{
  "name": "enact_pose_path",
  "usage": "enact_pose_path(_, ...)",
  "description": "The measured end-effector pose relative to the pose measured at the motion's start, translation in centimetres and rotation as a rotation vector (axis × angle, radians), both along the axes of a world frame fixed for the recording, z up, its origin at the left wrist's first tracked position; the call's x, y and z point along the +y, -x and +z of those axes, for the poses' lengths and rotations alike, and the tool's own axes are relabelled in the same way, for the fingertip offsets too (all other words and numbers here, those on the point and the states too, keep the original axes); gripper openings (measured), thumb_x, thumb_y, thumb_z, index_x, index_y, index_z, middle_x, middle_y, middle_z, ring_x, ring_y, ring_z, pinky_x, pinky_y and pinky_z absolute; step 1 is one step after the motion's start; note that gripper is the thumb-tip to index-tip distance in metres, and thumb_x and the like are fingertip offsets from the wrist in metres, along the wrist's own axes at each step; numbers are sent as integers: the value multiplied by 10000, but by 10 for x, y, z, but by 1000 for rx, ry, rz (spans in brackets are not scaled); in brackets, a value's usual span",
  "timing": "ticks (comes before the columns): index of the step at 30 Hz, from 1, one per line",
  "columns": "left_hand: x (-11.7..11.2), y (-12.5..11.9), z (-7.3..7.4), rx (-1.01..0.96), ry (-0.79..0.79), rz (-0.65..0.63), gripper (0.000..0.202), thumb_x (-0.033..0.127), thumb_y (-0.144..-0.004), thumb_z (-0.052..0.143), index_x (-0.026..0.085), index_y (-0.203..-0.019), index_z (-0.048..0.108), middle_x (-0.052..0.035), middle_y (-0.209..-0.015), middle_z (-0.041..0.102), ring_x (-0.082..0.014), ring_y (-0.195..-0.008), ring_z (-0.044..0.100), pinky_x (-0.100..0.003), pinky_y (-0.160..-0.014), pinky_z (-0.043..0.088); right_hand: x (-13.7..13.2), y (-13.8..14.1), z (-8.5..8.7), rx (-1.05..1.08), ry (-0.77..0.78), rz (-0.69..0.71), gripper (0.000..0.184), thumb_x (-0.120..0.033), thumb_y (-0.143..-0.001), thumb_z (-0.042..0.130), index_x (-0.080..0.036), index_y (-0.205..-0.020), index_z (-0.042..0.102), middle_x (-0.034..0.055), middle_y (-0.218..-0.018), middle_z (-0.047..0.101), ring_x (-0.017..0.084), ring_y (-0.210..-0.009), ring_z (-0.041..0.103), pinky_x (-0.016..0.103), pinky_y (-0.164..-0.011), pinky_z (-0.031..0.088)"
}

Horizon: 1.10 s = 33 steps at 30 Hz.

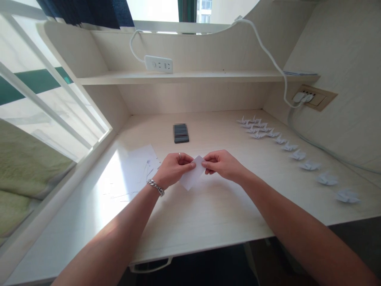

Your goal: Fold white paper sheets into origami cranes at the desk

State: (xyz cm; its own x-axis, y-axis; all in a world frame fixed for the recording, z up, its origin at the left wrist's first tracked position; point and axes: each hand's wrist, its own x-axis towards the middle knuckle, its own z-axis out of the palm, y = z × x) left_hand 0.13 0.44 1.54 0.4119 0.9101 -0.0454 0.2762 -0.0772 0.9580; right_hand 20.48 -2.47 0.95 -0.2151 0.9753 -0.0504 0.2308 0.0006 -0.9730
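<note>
A pale wooden desk [208, 226] spans the frame, a shelf [202, 77] running above it at upper centre. A bright window [157, 10] opens at the top; a dark blue curtain [95, 14] hangs upper left. White rails [44, 106] slant down the left side. A plain wall [351, 51] rises at right.

No readable text, labels or numbers; dark object [181, 133] pixelated

The small white paper [192, 176] was held slantwise near the view's centre, toward six o'clock, one corner toward one.
</note>
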Motion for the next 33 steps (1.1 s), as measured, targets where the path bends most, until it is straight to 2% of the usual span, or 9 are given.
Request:
enact_pose_path(2,5,1,6,-9,-19,-3,236,325,-691,759,133,-821,715,-57,-743,721,-155,-663,626,-251,-577,447,6,2,7,13,9,7,139,-242,-741,715,-136,-830,729,37,-632,683,138,-615,636,262,-609,509)
enact_pose_path(4,9,2,5,-36,-23,5,236,325,-686,762,133,-812,707,-53,-740,718,-154,-658,624,-253,-578,450,10,4,9,58,16,7,158,-222,-709,736,-133,-840,733,39,-636,687,140,-624,643,259,-608,512)
enact_pose_path(7,9,7,-4,-82,3,25,246,335,-692,756,135,-820,689,-49,-728,708,-147,-634,615,-254,-570,447,9,8,0,151,48,-20,195,-271,-709,749,-134,-848,740,35,-634,682,132,-614,642,249,-589,505)
enact_pose_path(10,4,11,-14,-47,38,-24,231,325,-699,753,134,-807,681,-57,-720,704,-144,-628,609,-249,-551,432,5,9,-14,165,94,-14,212,-310,-701,768,-144,-831,745,36,-651,690,126,-600,642,245,-580,501)
enact_pose_path(14,0,12,-15,-93,57,-19,228,314,-698,752,138,-820,675,-60,-756,707,-149,-659,616,-260,-580,452,1,8,-21,197,58,-36,240,-338,-697,781,-158,-855,761,31,-635,687,122,-580,631,244,-565,492)
enact_pose_path(19,-3,10,-12,-94,42,-17,210,275,-684,761,140,-838,713,-52,-767,709,-150,-682,613,-259,-595,448,0,9,-18,256,69,-40,248,-314,-664,800,-166,-861,778,32,-642,689,126,-585,634,253,-574,497)
enact_pose_path(23,-5,9,-11,-195,117,16,200,270,-668,778,150,-822,736,-33,-724,697,-132,-640,589,-245,-566,428,-2,9,-16,345,100,-36,249,-263,-637,805,-166,-865,787,37,-651,697,130,-608,642,262,-604,508)
enact_pose_path(28,-5,9,-11,-291,138,8,100,218,-667,755,176,-758,761,-19,-718,680,-120,-629,571,-238,-547,411,-3,9,-13,439,113,-51,218,-224,-597,815,-168,-806,790,37,-620,699,135,-587,639,268,-595,516)
enact_pose_path(33,-6,9,-6,-380,186,6,61,195,-632,747,180,-690,739,-9,-672,652,-118,-590,554,-239,-520,394,-7,10,-8,474,129,-12,226,-224,-629,783,-168,-848,793,51,-649,717,148,-611,659,282,-623,534)
